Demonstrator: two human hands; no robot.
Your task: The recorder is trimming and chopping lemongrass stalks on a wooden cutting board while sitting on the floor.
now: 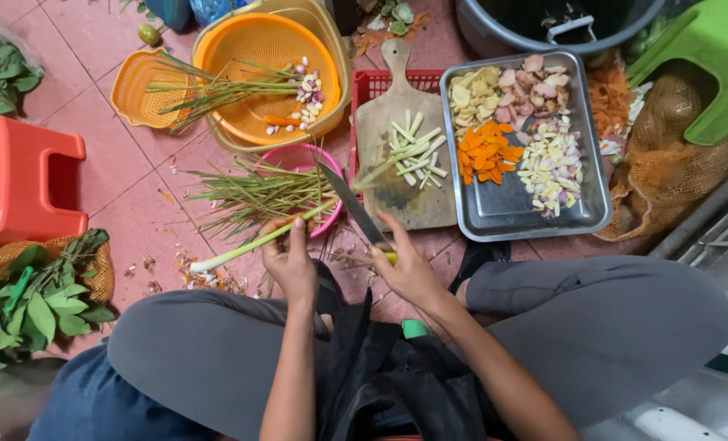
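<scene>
Left hand (pixel 289 263) grip clamps a long fibrous lemongrass stalk (pixel 249 242); right hand (pixel 409 269) grip clamps a dark flat-bladed knife (pixel 353 207).

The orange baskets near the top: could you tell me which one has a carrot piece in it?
The large round basket, with lemongrass stalks across it and a carrot piece beside shallots; the small basket left of it has none.

A long lemongrass stalk (pixel 253 242), pale at the root end and green toward the leaves, is held slanted above the pink tiled floor, its root end pointing lower left. A knife (pixel 349 204) with a dark, narrow blade is held tilted, tip up-left, crossing over the stalk's leafy upper part.
</scene>
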